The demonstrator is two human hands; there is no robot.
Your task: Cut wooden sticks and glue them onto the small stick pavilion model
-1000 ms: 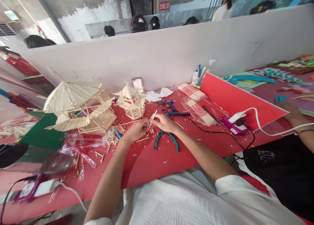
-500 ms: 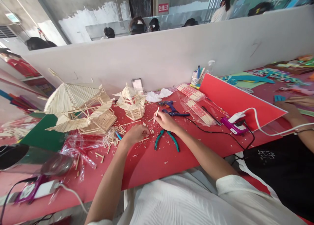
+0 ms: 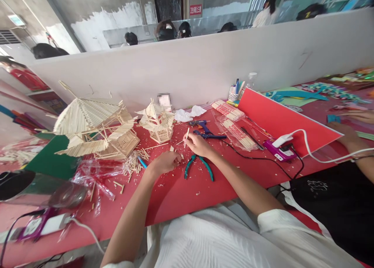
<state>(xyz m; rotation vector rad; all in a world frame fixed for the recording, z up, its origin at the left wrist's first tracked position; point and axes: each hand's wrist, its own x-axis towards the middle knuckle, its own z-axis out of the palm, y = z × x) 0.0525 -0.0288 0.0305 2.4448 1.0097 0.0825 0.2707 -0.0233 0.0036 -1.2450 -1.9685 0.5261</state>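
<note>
My right hand point(image 3: 198, 144) pinches a short wooden stick point(image 3: 186, 137), held nearly upright above the red table point(image 3: 172, 199). Just left of it, my left hand point(image 3: 168, 161) is low over the table with its fingers curled down by small cut stick pieces point(image 3: 172, 148); whether it holds any of them is hidden. Green-handled pliers point(image 3: 199, 167) lie beneath my right wrist, handles towards me. Beyond my hands stands a small stick pavilion point(image 3: 157, 121), and a larger stick pavilion point(image 3: 96, 129) is at the left.
A blue glue gun point(image 3: 204, 128), packs of sticks point(image 3: 236, 129) and a purple power socket point(image 3: 279, 149) are to the right. A red board point(image 3: 280, 119) leans there, with another person's hands point(image 3: 347, 133) beyond. Plastic wrap and a clear jar point(image 3: 67, 195) lie left.
My left hand has shifted slightly right, towards my right hand. The stick in my right hand has barely moved.
</note>
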